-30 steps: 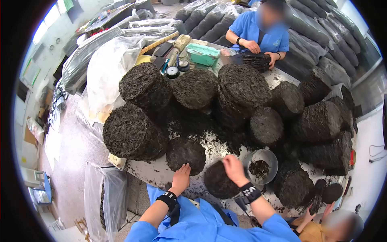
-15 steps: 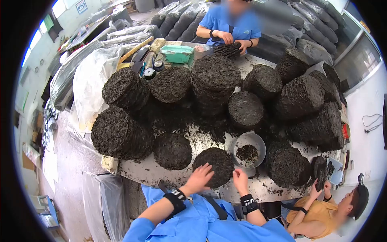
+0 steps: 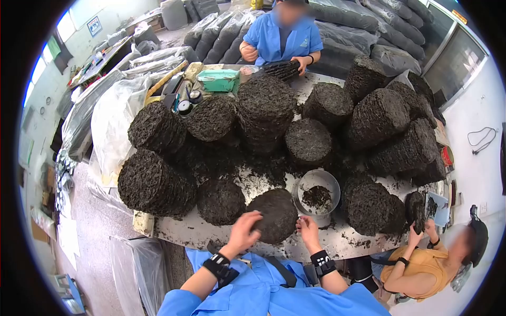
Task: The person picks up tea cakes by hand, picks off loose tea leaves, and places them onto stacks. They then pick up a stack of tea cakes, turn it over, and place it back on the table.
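Note:
A dark, rough round sheet, like dried seaweed, lies in front of me near the table's front edge. At its left rim is my left hand, fingers stretched out and touching or just over the edge. By the right rim, my right hand has its thumb and fingers pinched together; whatever small thing may be between them is too small to name. Just beyond that hand stands a clear round tub with dark scraps at its bottom. Another dark round stack sits left of the sheet.
Tall dark stacks crowd the table. A green plastic box and tape rolls lie at the back left. A co-worker in blue handles a dark sheet opposite; another in yellow holds one at right.
My left hand has moved from the top of the sheet to its left rim. My right hand stays by the right rim. The opposite co-worker's one hand has come off their sheet. My view has shifted slightly.

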A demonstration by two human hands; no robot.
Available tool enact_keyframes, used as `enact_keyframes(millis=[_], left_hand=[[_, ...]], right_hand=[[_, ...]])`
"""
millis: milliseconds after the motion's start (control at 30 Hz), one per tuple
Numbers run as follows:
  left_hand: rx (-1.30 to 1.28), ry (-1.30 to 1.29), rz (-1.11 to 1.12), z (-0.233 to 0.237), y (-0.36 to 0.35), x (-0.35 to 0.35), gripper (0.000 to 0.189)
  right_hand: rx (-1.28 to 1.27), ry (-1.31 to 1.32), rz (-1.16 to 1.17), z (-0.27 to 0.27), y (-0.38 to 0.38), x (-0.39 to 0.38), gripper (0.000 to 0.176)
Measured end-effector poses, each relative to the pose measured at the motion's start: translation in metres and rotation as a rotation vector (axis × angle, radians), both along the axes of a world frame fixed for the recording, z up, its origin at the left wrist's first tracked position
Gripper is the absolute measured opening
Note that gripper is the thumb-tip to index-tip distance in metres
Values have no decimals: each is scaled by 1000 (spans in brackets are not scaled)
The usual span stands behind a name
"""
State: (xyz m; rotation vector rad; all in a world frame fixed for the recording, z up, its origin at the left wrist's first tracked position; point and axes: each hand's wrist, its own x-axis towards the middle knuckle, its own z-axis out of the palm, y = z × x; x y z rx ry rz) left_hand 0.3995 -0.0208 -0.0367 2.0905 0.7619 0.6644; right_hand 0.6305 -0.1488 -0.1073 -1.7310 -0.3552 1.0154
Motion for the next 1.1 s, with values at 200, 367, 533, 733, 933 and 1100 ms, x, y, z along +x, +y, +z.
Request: enact_keyframes(millis=[200,367,533,733,933,1100], left_hand=[[-600,-75,822,-75,43,-84,30],[97,373,829,-63,11,-71,31],[217,277,-237,-27,-10,1,47],[384,687,-319,-33,-18,28,66],[272,530,-367,-44,-7,12,66],[296,616,-317,-27,-15,23,71]], right_hand=[[-32,-445,205,6,0,-15,22],[-112,-553,341,19,12,-22,28],[-184,-1144,207,19,17,-27,42],[-288,-662,344,-28,0,-7,52],[-174,17,11,-30,2,-7,38],[-204,249,-91,-18,8,-5,34]])
